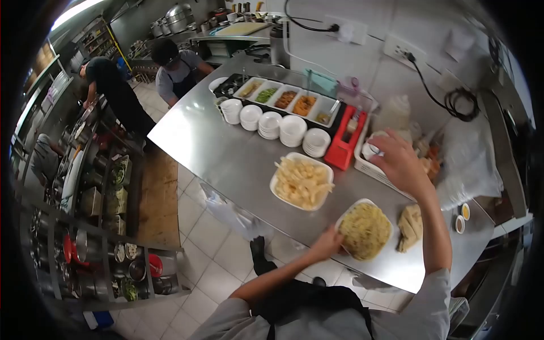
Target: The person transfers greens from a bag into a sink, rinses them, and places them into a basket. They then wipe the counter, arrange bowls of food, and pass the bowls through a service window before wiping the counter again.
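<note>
My left hand (327, 243) grips the left edge of a white dish of yellowish noodle-like food (365, 230) at the front of the steel counter (238, 153). My right hand (396, 160) is raised over the white basket (385, 177), its fingers curled round a small white item that I cannot make out clearly. A square white dish of pale fried strips (303, 181) sits left of the noodle dish. To the right of the noodles lies a folded tan cloth (410, 228).
Stacked white bowls (270, 124) stand before a black rack of filled trays (286, 99). Beside them is a red holder (345, 139). Two small sauce cups (459, 224) sit at the right. Several people work at the left, including a person in an apron (175, 71).
</note>
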Tool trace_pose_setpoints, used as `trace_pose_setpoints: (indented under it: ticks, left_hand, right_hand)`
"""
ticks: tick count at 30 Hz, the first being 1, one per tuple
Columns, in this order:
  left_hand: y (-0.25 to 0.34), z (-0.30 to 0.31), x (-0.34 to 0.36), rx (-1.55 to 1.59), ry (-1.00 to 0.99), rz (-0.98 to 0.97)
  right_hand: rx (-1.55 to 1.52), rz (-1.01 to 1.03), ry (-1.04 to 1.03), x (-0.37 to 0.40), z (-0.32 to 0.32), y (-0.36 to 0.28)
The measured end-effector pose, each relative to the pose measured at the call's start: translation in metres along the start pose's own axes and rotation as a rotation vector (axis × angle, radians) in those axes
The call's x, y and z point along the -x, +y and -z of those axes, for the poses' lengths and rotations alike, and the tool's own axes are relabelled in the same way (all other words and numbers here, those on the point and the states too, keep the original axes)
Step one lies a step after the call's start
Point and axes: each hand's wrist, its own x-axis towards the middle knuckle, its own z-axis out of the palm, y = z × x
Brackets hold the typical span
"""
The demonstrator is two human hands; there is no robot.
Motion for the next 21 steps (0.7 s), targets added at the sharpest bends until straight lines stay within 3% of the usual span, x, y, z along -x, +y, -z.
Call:
trace_pose_setpoints:
  ticks: [2,4,6,9,11,12,14,15,16,17,18,20,21]
  left_hand:
    - [0.011,0.014,-0.001,0.458,-0.218,0.177]
    - [-0.016,0.045,-0.012,0.161,-0.508,-0.06]
    - [-0.019,0.124,-0.001,0.447,-0.684,0.068]
    - [-0.051,0.275,0.021,0.433,-0.615,0.077]
    - [-0.097,0.358,0.055,0.517,-0.397,0.16]
    - [-0.096,0.396,0.078,0.508,-0.233,0.235]
    - [-0.097,0.448,0.11,0.605,-0.05,0.46]
    - [-0.1,0.462,0.116,0.591,-0.077,0.462]
    - [-0.102,0.475,0.118,0.53,-0.053,0.413]
    - [-0.1,0.484,0.12,0.469,-0.031,0.36]
    - [-0.073,0.484,0.11,0.536,0.069,0.281]
    - [-0.061,0.485,0.083,0.512,-0.047,0.203]
    - [-0.055,0.483,0.068,0.506,-0.135,0.126]
  right_hand:
    - [0.003,0.139,0.003,-0.078,-0.032,-0.03]
    - [-0.018,0.187,-0.067,-0.165,-0.067,-0.053]
    - [-0.005,0.113,-0.032,-0.257,-0.111,-0.053]
    - [-0.041,-0.042,-0.079,-0.387,-0.163,-0.032]
    - [0.011,-0.259,-0.114,-0.449,-0.19,-0.007]
    - [0.022,-0.271,-0.1,-0.463,-0.191,-0.013]
    - [-0.037,-0.201,-0.008,-0.458,-0.194,-0.044]
    - [-0.06,-0.105,-0.044,-0.438,-0.184,-0.065]
    - [-0.005,-0.069,-0.142,-0.411,-0.166,-0.093]
    - [-0.014,0.085,-0.08,-0.377,-0.155,-0.103]
    - [-0.029,-0.049,-0.242,-0.343,-0.13,-0.125]
    - [-0.179,-0.018,-0.295,-0.272,-0.096,-0.127]
    - [-0.202,-0.101,-0.42,-0.237,-0.064,-0.134]
